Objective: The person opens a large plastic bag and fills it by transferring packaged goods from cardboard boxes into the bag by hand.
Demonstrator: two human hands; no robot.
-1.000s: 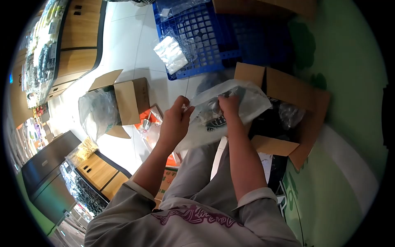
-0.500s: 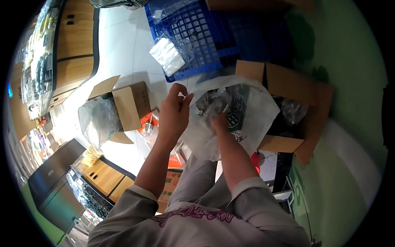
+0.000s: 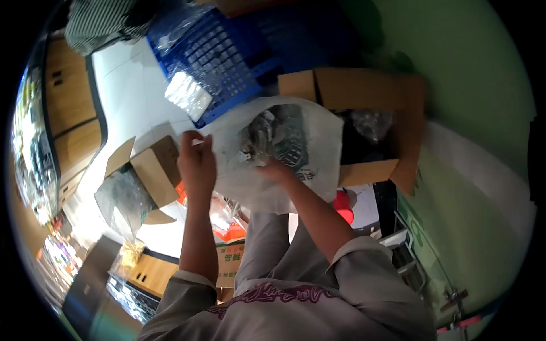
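A large translucent white plastic bag [image 3: 321, 133] with dark printing spreads out in front of my body. My left hand [image 3: 197, 162] pinches its left edge with curled fingers. Inside the bag's opening, my right hand [image 3: 273, 169] is closed on a crumpled clear plastic packet [image 3: 263, 139] with something dark in it. The packet's contents cannot be made out. Just right of the bag stands an open cardboard box [image 3: 364, 88] holding dark items and clear plastic.
A blue plastic pallet [image 3: 222, 57] bears a white folded packet [image 3: 188, 96]. Another open carton [image 3: 156, 173] with a plastic liner stands at left. Below the bag are orange-and-white packaging [image 3: 227, 221] and a red object [image 3: 343, 207]. A metal rack [image 3: 405, 250] is at lower right.
The view has swung, so the surroundings appear shifted left. The bag has been spread wider and flatter, showing its print and the packet. My right hand has moved lower and leftward within it.
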